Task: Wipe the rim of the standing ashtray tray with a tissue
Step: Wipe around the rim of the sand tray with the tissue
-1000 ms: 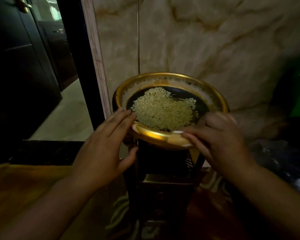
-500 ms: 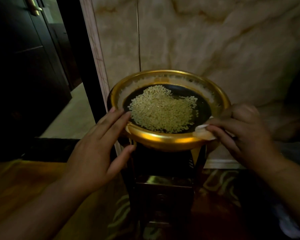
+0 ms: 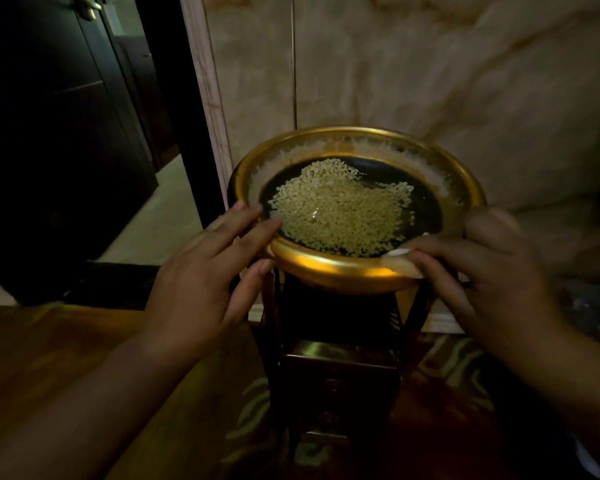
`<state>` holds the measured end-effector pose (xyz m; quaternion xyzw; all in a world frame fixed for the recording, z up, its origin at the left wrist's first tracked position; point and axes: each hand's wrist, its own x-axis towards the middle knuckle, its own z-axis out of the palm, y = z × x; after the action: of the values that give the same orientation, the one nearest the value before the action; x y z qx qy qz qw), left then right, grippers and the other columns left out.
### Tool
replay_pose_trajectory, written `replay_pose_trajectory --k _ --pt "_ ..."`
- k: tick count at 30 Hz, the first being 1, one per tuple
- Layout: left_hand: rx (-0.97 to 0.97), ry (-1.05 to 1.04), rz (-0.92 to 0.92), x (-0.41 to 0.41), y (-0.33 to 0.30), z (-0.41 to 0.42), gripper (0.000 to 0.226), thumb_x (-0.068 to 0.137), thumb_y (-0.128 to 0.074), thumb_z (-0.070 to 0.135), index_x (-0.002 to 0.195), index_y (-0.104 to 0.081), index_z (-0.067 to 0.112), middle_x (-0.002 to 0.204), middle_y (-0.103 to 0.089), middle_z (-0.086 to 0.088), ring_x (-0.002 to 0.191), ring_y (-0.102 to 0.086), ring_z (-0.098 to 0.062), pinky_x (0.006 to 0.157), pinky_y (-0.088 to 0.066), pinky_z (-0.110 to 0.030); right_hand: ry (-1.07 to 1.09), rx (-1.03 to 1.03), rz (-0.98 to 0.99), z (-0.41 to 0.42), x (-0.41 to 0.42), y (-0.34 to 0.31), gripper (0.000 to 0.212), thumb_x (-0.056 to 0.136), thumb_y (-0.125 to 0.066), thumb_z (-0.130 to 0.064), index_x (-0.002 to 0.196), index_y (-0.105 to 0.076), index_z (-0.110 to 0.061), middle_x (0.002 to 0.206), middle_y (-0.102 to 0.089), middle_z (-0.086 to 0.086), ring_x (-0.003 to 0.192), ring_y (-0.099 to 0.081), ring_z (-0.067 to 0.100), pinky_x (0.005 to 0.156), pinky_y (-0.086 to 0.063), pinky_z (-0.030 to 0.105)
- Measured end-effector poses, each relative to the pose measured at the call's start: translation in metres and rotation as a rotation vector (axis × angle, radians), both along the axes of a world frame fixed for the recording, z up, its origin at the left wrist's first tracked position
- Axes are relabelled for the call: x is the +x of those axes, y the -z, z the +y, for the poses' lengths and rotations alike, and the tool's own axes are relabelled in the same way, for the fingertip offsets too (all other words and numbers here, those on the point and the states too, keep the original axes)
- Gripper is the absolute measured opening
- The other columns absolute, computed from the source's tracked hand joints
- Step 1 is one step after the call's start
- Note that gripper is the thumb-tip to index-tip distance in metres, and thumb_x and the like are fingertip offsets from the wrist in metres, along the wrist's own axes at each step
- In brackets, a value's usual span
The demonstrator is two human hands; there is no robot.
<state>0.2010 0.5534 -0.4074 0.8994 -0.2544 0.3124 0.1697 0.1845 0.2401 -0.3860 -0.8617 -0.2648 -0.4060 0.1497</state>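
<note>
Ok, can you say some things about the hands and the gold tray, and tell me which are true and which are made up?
1. The right hand presses a tissue on the near rim of the gold tray. True.
2. The tray is empty. False: pale granules lie heaped in its dark middle.
3. The left hand rests on the tray's left edge. True.
4. The left hand holds the tissue. False: it is under the right hand's fingers.

Dark stand (image 3: 336, 382) rests on patterned carpet (image 3: 444, 362). Gold tray (image 3: 343, 271) sits on top of the stand. Pale granules (image 3: 340, 209) heaped in the tray, biased toward 9 o'clock.
</note>
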Motion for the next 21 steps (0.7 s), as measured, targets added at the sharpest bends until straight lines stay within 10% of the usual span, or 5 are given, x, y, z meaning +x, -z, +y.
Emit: replay_pose_trajectory --k 21 --pt "0.007 -0.037 0.029 -0.001 0.012 -0.006 0.067 0.095 -0.047 0.044 0.157 -0.032 0.022 0.161 -0.038 -0.001 0.154 -0.026 -0.017 0.118 -0.035 -0.039 0.23 -0.07 0.179 0.15 -0.003 -0.029 0.023 0.094 -0.058 -0.033 0.089 -0.075 -0.019 0.08 -0.036 -0.007 0.08 -0.05 0.021 0.075 -0.028 0.031"
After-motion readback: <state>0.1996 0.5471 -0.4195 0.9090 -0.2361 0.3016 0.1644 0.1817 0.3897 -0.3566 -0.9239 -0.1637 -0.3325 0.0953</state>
